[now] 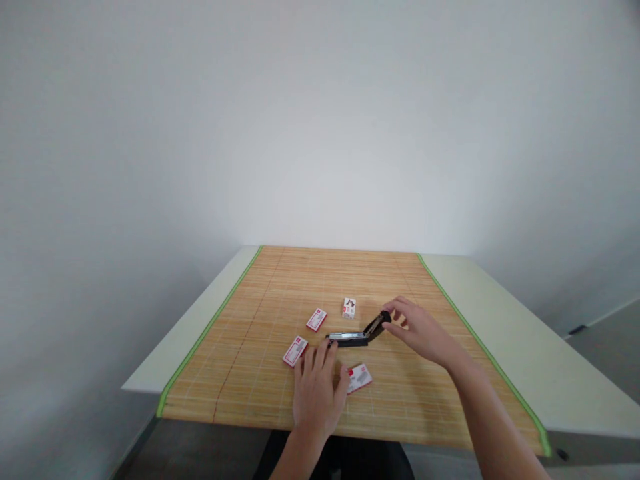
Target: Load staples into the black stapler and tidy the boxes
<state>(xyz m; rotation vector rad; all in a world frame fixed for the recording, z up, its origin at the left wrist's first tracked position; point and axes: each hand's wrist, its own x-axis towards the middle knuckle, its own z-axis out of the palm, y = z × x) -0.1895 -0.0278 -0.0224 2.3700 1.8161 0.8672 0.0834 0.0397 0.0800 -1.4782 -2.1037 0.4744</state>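
A black stapler [349,339] lies on the bamboo mat, folded wide open with its metal staple channel facing up. Its top arm [376,325] is swung back and slants up to the right. My right hand [419,330] pinches the end of that arm between thumb and fingers. Flat on the mat, my left hand [319,387] has its fingers stretched out, with the fingertips at the stapler's left end. Red-and-white small boxes lie close by: one box [295,351] beside my left fingers, another box [359,378] by my left thumb, partly covered.
Beyond the stapler lie a red-and-white box [317,319] and a small white box [349,307] with a dark picture on it. The bamboo mat [240,387] has green edging and covers the middle of a white table [465,280]. A plain wall stands behind.
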